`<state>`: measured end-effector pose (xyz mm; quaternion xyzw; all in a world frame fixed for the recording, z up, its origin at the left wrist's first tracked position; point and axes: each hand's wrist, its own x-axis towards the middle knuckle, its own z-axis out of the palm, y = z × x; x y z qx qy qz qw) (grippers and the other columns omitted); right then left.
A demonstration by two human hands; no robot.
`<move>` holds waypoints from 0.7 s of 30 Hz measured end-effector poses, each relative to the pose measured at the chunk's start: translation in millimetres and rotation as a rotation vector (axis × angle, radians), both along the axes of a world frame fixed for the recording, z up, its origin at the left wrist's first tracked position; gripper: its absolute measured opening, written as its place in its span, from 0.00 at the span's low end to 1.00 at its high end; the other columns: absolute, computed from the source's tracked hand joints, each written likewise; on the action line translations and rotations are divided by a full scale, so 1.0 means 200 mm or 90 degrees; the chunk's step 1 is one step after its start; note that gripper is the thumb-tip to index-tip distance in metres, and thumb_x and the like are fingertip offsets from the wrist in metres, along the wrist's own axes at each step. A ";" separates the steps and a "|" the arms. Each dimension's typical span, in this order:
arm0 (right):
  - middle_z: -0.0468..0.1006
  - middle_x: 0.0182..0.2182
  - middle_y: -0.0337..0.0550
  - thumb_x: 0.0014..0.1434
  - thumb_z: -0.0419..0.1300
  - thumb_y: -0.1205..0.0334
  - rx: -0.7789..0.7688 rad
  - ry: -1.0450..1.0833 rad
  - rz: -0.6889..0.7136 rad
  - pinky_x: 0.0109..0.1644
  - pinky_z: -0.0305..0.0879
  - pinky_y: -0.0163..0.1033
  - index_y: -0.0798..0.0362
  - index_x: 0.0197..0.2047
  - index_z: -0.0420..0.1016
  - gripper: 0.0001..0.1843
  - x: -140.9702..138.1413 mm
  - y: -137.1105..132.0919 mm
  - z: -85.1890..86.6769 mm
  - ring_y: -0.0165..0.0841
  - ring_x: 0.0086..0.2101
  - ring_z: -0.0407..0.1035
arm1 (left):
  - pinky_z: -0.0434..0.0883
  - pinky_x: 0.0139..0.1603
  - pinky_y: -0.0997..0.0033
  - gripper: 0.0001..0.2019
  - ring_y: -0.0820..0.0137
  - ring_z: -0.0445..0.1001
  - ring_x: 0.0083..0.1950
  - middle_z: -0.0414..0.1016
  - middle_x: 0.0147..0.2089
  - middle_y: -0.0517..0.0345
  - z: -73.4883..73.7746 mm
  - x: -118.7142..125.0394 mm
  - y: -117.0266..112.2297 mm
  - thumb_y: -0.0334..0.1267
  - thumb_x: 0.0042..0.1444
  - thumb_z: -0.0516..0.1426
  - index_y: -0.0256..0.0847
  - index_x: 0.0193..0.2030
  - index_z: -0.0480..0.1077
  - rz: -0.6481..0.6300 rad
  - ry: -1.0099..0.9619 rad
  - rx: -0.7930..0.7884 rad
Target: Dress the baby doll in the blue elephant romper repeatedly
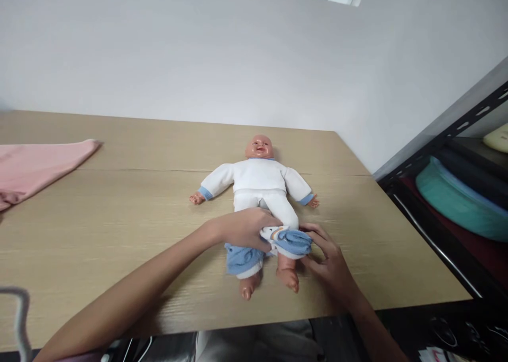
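Note:
A baby doll (260,179) lies on its back on the wooden table (119,214), head away from me, dressed in a white top and white trousers. A blue garment with white cuffs (291,242) is bunched around its lower legs, and its bare feet stick out toward me. My left hand (242,228) grips the bunched fabric over the doll's left-side leg, fingers curled. My right hand (327,259) pinches the blue fabric at the other leg from the right side.
A pink cloth (35,166) lies at the table's far left. A black metal shelf (444,192) at the right holds a teal cushion-like thing (456,203). A white wall stands behind the table. A pale hooked object (18,314) shows at the lower left.

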<state>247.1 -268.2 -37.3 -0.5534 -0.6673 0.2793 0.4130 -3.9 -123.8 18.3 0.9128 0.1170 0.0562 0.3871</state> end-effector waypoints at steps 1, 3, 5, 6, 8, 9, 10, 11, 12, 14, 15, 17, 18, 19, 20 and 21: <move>0.84 0.55 0.48 0.67 0.68 0.62 -0.023 -0.024 0.037 0.64 0.76 0.52 0.46 0.53 0.84 0.12 0.03 0.02 0.02 0.48 0.57 0.79 | 0.65 0.44 0.67 0.07 0.66 0.73 0.41 0.75 0.37 0.61 0.00 0.00 0.00 0.30 0.59 0.67 0.42 0.38 0.73 -0.004 0.005 0.011; 0.85 0.49 0.46 0.67 0.69 0.59 -0.057 -0.089 0.117 0.59 0.78 0.51 0.46 0.53 0.84 0.12 0.08 0.05 0.06 0.47 0.51 0.81 | 0.67 0.47 0.65 0.05 0.63 0.76 0.44 0.79 0.41 0.58 0.02 0.00 -0.01 0.34 0.63 0.68 0.42 0.40 0.76 0.005 0.029 0.045; 0.85 0.48 0.44 0.66 0.71 0.54 -0.053 -0.155 0.177 0.58 0.78 0.52 0.45 0.54 0.83 0.14 0.13 0.07 0.10 0.47 0.49 0.80 | 0.68 0.50 0.63 0.11 0.58 0.78 0.49 0.81 0.46 0.52 0.06 -0.01 -0.03 0.44 0.64 0.71 0.41 0.44 0.77 0.037 0.063 0.098; 0.85 0.49 0.45 0.65 0.73 0.52 -0.040 -0.178 0.193 0.61 0.77 0.53 0.45 0.55 0.83 0.17 0.14 0.08 0.11 0.48 0.51 0.80 | 0.69 0.51 0.61 0.16 0.56 0.79 0.51 0.82 0.48 0.49 0.09 -0.02 -0.04 0.49 0.63 0.72 0.40 0.47 0.78 0.056 0.083 0.123; 0.85 0.52 0.46 0.64 0.74 0.49 -0.017 -0.190 0.203 0.65 0.75 0.54 0.45 0.57 0.83 0.21 0.17 0.11 0.13 0.50 0.56 0.78 | 0.69 0.51 0.59 0.24 0.52 0.78 0.53 0.82 0.52 0.45 0.14 -0.06 -0.06 0.54 0.58 0.75 0.39 0.49 0.78 0.089 0.127 0.164; 0.85 0.51 0.46 0.65 0.73 0.48 -0.018 -0.182 0.208 0.65 0.75 0.53 0.45 0.56 0.83 0.19 0.19 0.13 0.13 0.49 0.55 0.78 | 0.69 0.51 0.59 0.24 0.51 0.78 0.53 0.82 0.52 0.45 0.17 -0.08 -0.07 0.53 0.56 0.76 0.39 0.49 0.79 0.104 0.156 0.177; 0.85 0.49 0.45 0.66 0.72 0.48 -0.028 -0.167 0.218 0.63 0.75 0.52 0.46 0.54 0.84 0.17 0.20 0.16 0.14 0.47 0.53 0.78 | 0.68 0.50 0.59 0.21 0.51 0.78 0.53 0.83 0.50 0.46 0.20 -0.10 -0.07 0.50 0.56 0.76 0.40 0.46 0.79 0.120 0.189 0.185; 0.85 0.46 0.44 0.67 0.71 0.47 -0.043 -0.143 0.230 0.60 0.76 0.49 0.46 0.52 0.84 0.16 0.21 0.19 0.14 0.45 0.49 0.78 | 0.67 0.48 0.60 0.17 0.51 0.78 0.51 0.83 0.47 0.48 0.23 -0.13 -0.07 0.47 0.56 0.76 0.41 0.43 0.79 0.139 0.221 0.190; 0.84 0.44 0.42 0.67 0.71 0.47 -0.061 -0.112 0.245 0.56 0.77 0.47 0.47 0.50 0.84 0.15 0.22 0.23 0.14 0.43 0.46 0.78 | 0.66 0.47 0.61 0.13 0.53 0.78 0.50 0.82 0.44 0.51 0.25 -0.16 -0.06 0.43 0.56 0.76 0.42 0.40 0.79 0.157 0.246 0.184; 0.82 0.40 0.40 0.67 0.71 0.45 -0.097 -0.029 0.267 0.50 0.77 0.43 0.48 0.46 0.84 0.16 0.23 0.32 0.12 0.40 0.40 0.76 | 0.66 0.43 0.64 0.10 0.58 0.78 0.45 0.81 0.42 0.55 0.28 -0.21 -0.03 0.41 0.58 0.73 0.43 0.40 0.79 0.182 0.264 0.131; 0.81 0.39 0.39 0.66 0.71 0.43 -0.109 0.017 0.265 0.48 0.77 0.42 0.49 0.45 0.84 0.17 0.23 0.36 0.11 0.39 0.39 0.74 | 0.66 0.42 0.65 0.09 0.60 0.78 0.43 0.81 0.43 0.56 0.29 -0.23 -0.01 0.42 0.59 0.71 0.43 0.43 0.79 0.181 0.261 0.087; 0.77 0.35 0.38 0.66 0.69 0.39 -0.114 0.089 0.232 0.45 0.74 0.41 0.50 0.41 0.82 0.21 0.20 0.45 0.09 0.37 0.37 0.71 | 0.68 0.41 0.66 0.14 0.62 0.77 0.41 0.81 0.45 0.56 0.28 -0.27 0.04 0.46 0.63 0.66 0.43 0.51 0.79 0.181 0.241 0.011; 0.75 0.34 0.37 0.67 0.68 0.38 -0.107 0.112 0.210 0.46 0.73 0.41 0.50 0.41 0.81 0.22 0.19 0.49 0.08 0.37 0.37 0.71 | 0.69 0.43 0.66 0.16 0.61 0.78 0.43 0.82 0.46 0.56 0.26 -0.29 0.06 0.48 0.64 0.64 0.42 0.54 0.79 0.189 0.222 -0.006; 0.74 0.35 0.37 0.67 0.67 0.37 -0.092 0.127 0.186 0.48 0.72 0.40 0.50 0.41 0.80 0.22 0.16 0.52 0.07 0.37 0.38 0.70 | 0.72 0.47 0.65 0.19 0.60 0.78 0.46 0.82 0.49 0.54 0.23 -0.31 0.07 0.50 0.65 0.63 0.42 0.56 0.78 0.206 0.192 -0.003; 0.74 0.35 0.37 0.68 0.66 0.37 -0.074 0.136 0.163 0.49 0.71 0.40 0.49 0.42 0.79 0.22 0.14 0.55 0.06 0.37 0.39 0.70 | 0.73 0.53 0.63 0.21 0.57 0.78 0.52 0.82 0.53 0.51 0.19 -0.32 0.09 0.51 0.64 0.64 0.42 0.58 0.78 0.230 0.149 0.014; 0.75 0.36 0.37 0.68 0.65 0.38 -0.058 0.142 0.145 0.51 0.70 0.41 0.49 0.42 0.79 0.22 0.11 0.57 0.04 0.37 0.41 0.70 | 0.73 0.61 0.59 0.22 0.54 0.76 0.58 0.80 0.59 0.48 0.15 -0.34 0.10 0.52 0.64 0.64 0.41 0.59 0.78 0.257 0.100 0.041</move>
